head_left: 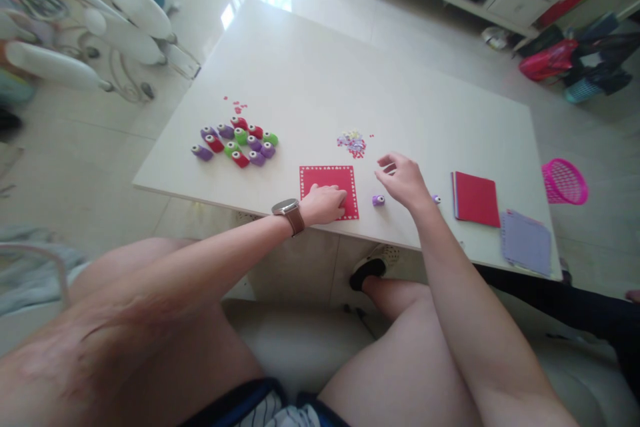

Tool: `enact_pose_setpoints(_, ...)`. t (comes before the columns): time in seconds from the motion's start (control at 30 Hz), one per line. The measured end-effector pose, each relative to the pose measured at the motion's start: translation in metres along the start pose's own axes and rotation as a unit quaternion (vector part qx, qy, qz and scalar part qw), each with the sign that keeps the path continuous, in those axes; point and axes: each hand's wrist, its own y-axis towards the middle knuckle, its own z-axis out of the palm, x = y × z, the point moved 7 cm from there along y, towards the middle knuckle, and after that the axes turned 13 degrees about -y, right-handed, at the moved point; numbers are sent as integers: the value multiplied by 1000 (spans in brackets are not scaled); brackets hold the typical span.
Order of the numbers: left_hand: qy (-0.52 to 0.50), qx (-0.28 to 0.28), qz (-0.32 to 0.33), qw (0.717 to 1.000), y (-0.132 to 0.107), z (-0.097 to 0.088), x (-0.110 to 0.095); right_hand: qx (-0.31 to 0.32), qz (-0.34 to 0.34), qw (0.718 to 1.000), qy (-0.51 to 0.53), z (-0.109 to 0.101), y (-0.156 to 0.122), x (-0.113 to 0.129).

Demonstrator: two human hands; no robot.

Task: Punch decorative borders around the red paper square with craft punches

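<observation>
My left hand (326, 203), with a watch on its wrist, rests fingers curled on the near left part of a red paper square (330, 183) whose edges are punched with small holes. To the right of that sheet my right hand (403, 180) hovers over the white table (310, 80), fingers loosely spread and holding nothing I can see. A small purple punch (379, 200) lies just left of the right wrist, and another (437, 199) peeks out on its right. A little heap of paper confetti (353, 142) lies beyond the red square.
A cluster of several purple, red and green punches (237, 141) sits at the table's left. A stack of red paper (475, 198) and purple sheets (526, 242) lie at the right, near a pink basket (565, 181). White chair posts (120, 20) stand at left, shelving at the back.
</observation>
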Motion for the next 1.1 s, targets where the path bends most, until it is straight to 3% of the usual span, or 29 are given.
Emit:
enact_pose_setpoints(0.17,-1,-1,-5,1000,-1,-2,-3,216,-40,971,-93,24,-20,-20)
enact_pose_setpoints(0.23,-9,-12,-7,1000,-1,-5,-4,258,-50,959,-110,31,-27,-24)
enact_pose_setpoints(0.37,-121,-69,-30,990,3,-14,-3,205,-98,967,-114,32,-30,-12)
enact_pose_setpoints(0.43,-244,-98,-32,964,7,-16,-2,159,-138,976,-57,27,-31,6)
enact_pose_setpoints(0.53,-410,-98,-5,907,15,-17,-4,105,-180,976,61,21,-34,36)
enact_pose_setpoints(0.63,-452,-88,14,887,18,-26,-2,57,-200,973,101,18,-36,56)
enact_pose_setpoints(0.7,-407,-91,-16,909,16,-40,9,37,-192,972,128,20,-36,59)
enact_pose_setpoints(0.8,-203,-148,-58,966,5,-78,32,43,-187,977,97,26,-37,56)
enact_pose_setpoints(0.83,-134,-175,-70,973,-1,-93,40,51,-190,978,72,28,-38,54)
enact_pose_setpoints(0.97,15,-185,-141,972,-25,-127,74,89,-198,976,-9,35,-42,46)
enact_pose_setpoints(1.1,88,-149,-183,968,-43,-135,94,119,-178,975,-52,38,-44,39)
